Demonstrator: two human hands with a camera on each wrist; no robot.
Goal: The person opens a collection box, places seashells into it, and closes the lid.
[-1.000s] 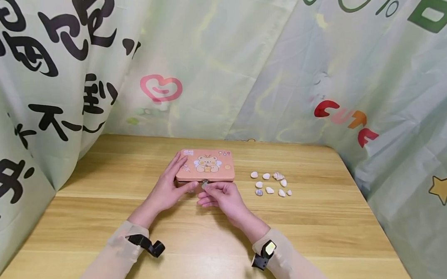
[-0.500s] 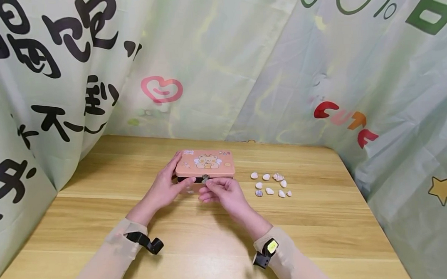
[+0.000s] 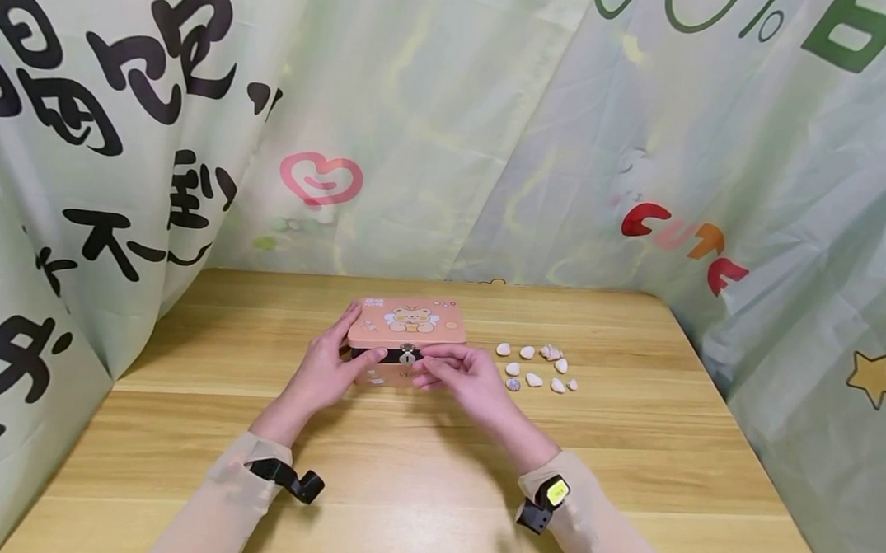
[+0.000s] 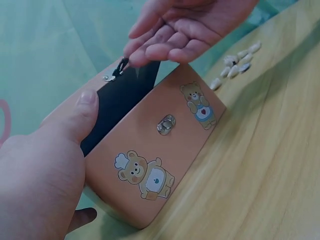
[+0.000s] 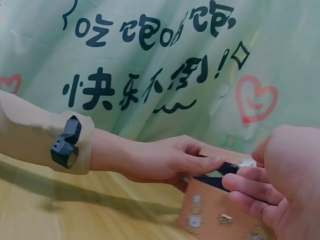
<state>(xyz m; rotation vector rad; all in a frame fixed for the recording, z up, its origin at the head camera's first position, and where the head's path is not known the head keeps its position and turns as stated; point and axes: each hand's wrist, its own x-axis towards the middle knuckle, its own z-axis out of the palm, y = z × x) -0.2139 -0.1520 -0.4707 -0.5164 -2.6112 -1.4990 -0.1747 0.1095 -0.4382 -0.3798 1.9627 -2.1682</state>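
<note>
A pink tin box (image 4: 170, 165) with bear pictures stands on the table, its lid (image 3: 371, 333) raised a little at the front. A dark gap shows under the lid. From the lid's front edge hangs a metal hasp (image 3: 408, 356); a metal catch (image 4: 166, 125) sits on the front wall. My left hand (image 3: 317, 381) holds the box's left side, thumb at the front by the gap. My right hand (image 3: 470, 382) is at the right front, its loosely bent fingers by the lid's edge and the hasp. Whether they touch the lid is unclear.
Several small pale seashells (image 3: 533, 381) lie to the right of the box, one of them bluish (image 3: 513, 384). A printed curtain (image 3: 422, 145) surrounds the back and sides of the wooden table (image 3: 394, 510).
The lid's front has risen, widening the dark gap. My right hand has let go of the hasp and shifted slightly right. My left hand stays at the box's left side.
</note>
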